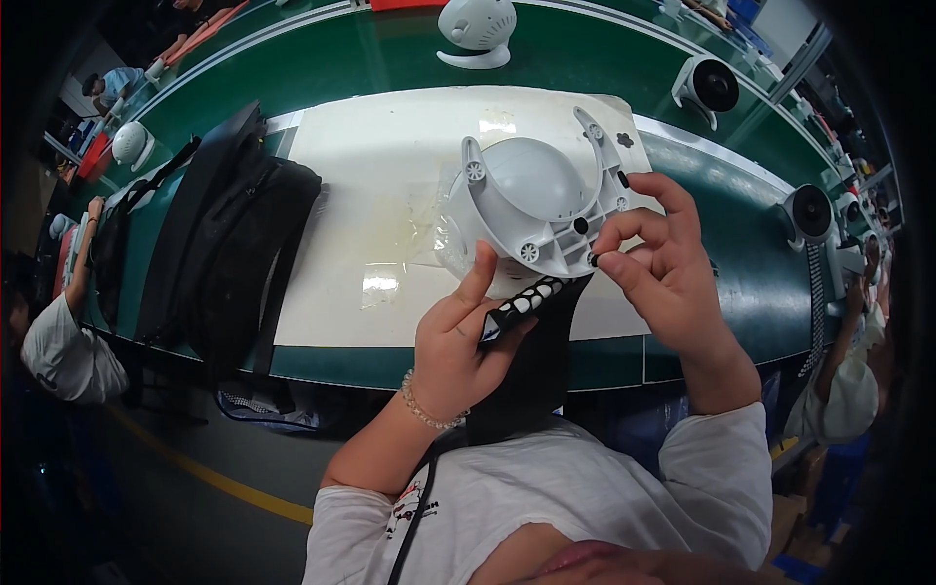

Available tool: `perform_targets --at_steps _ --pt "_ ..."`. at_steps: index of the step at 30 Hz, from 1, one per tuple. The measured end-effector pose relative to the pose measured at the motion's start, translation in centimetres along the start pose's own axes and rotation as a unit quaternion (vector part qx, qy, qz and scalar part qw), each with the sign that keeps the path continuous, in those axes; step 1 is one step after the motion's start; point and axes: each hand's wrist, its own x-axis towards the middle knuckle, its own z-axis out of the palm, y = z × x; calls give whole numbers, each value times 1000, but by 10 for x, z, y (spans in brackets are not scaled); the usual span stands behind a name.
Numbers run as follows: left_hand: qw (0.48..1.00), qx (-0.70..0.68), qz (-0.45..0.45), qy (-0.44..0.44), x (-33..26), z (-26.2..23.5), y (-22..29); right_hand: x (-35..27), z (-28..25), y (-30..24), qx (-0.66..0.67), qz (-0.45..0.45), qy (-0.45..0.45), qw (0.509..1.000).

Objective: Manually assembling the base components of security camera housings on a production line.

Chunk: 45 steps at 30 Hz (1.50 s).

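Holding a white fan base (531,200) over the surface (390,195), left hand (458,341) gripping its lower edge plus a black strip (526,302). Right hand (653,253) pinches a tiny black pad (593,259) at the rim. Looks light, stiff, kinda slick plastic; I'd grab the U-arms.

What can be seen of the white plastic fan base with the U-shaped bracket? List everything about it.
The white plastic fan base looks like smooth moulded plastic: a rounded dome with a U-shaped bracket whose two arms point away from the person, with round screw bosses and small dark pads on it. It is held tilted above the white mat. The left hand props it from below by the thumb; the right hand pinches a small dark piece at its edge.
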Motion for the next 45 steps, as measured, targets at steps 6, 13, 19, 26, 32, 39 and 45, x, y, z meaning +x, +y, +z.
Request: perform_targets --at_steps 6,13,19,26,32,39,45 --pt "1000 8 -10 -4 1 1 2 -10 2 21 -109 -142 42 983" --pt "1000 2 -19 -9 2 -2 3 -9 -10 25 -232 -269 -8 935" --pt "1000 -4 -1 1 1 -2 2 8 3 -10 -292 -246 27 924" --pt "1000 -27 14 8 0 -1 -2 28 19 -15 -332 -203 -94 916" --pt "1000 -27 16 0 0 -1 -2 27 24 -9 -353 -205 -71 910" --pt "999 -20 -20 -41 0 -6 3 18 21 -4 -485 -294 -32 823" --pt "1000 -19 19 2 0 -1 -2 6 15 10 -500 -308 10 810"
